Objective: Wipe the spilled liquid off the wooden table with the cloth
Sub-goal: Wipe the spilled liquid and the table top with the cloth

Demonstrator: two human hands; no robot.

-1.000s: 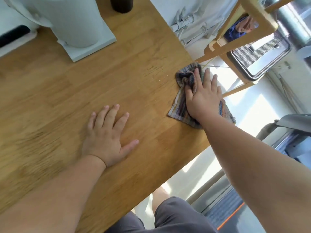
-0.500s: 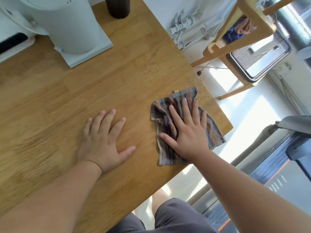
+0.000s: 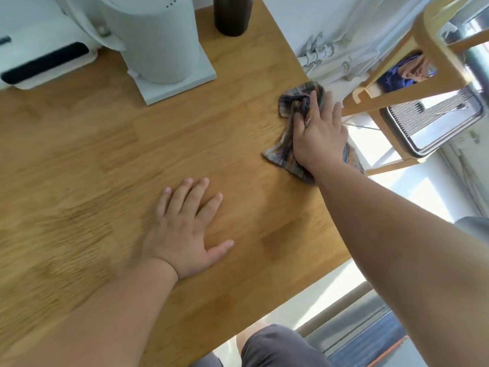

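Wooden table (image 3: pixel 105 154), viewed from above. Right hand (image 3: pixel 320 133) presses the striped cloth (image 3: pixel 281 154) under extended fingers; fabric bunches just beyond the fingertips, at the table edge. Left hand (image 3: pixel 185 229) rests flat, fingers spread, holding nothing.

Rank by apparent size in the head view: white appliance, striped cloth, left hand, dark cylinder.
1. white appliance: largest, though cropped at the top.
2. left hand and striped cloth: look alike; the cloth is partly hidden under the right hand, so I won't rank them.
3. dark cylinder: smallest, also cropped.
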